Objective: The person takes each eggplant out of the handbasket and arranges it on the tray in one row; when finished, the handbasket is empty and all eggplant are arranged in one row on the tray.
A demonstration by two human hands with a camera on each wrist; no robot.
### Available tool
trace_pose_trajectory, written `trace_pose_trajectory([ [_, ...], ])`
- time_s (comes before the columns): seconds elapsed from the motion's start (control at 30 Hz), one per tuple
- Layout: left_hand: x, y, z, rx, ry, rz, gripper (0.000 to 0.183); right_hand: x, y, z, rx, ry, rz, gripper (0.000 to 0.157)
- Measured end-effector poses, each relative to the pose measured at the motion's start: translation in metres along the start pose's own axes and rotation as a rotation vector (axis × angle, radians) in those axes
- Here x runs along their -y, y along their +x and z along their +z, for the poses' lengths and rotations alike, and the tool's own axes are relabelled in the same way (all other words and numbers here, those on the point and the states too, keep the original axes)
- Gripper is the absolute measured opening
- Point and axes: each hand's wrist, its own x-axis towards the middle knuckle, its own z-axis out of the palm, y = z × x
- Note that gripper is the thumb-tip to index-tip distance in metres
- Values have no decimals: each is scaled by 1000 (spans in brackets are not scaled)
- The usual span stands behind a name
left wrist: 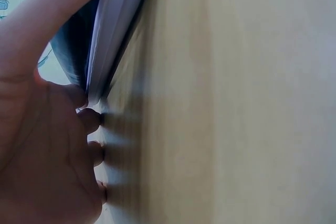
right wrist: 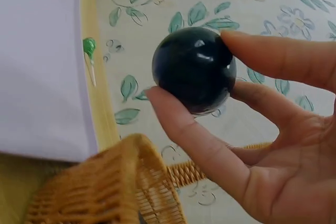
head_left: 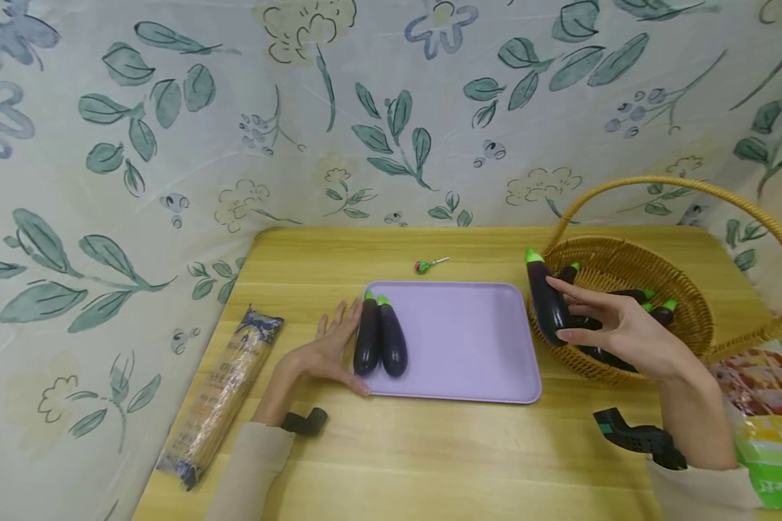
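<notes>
The right hand (head_left: 615,329) grips an eggplant (head_left: 547,304) between thumb and fingertips, its bright green cap pointing toward the far side of the table (head_left: 443,456). From the head view this eggplant overlaps the left rim of the wicker basket (head_left: 625,268); the right wrist view shows its glossy rounded end toward the camera, with the basket lower in the picture.

The left hand (head_left: 326,354) is open, fingers spread and holding nothing — its thumb lies at the near left corner of the lilac tray (head_left: 465,340), the other fingers along the tray's left side. Just beside that hand, two eggplants lie next to each other at the left end of the tray: the left-hand eggplant (head_left: 367,336) and its neighbour (head_left: 393,340), both with their caps toward the far edge.

More dark eggplants (head_left: 666,311) lie inside the basket, partly hidden by the right hand, and the tall arched handle (head_left: 671,181) rises over them. Beyond the tray is a lollipop (head_left: 422,267) with a green and red wrapper. A clear packet of dried noodles (head_left: 221,398) lies at the table's left side; a printed food package (head_left: 772,463), partly green, sits at the right — cut off by the frame.
</notes>
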Motion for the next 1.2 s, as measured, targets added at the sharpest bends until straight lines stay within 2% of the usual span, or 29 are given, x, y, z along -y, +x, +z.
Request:
trace_pose_trajectory([
  [0.27, 2, -1, -1, -6, 0, 3, 161, 20, 32, 38, 68, 68, -15, 79],
  [0.5, 1, 1, 0, -5, 3, -1, 161, 20, 72, 95, 151, 11, -58, 78],
  [0.73, 5, 2, 1, -13, 0, 2, 163, 24, 99, 143, 223, 43, -88, 75],
  [0.9, 5, 0, 0, -13, -4, 5, 163, 29, 105, 160, 216, 14, -101, 76],
  [1.0, 3, 0, 0, -15, -8, 3, 163, 32, 104, 163, 191, -8, -102, 81],
  [1.2, 3, 0, 1, -9, 7, -8, 163, 36, 102, 167, 201, -79, -88, 84],
])
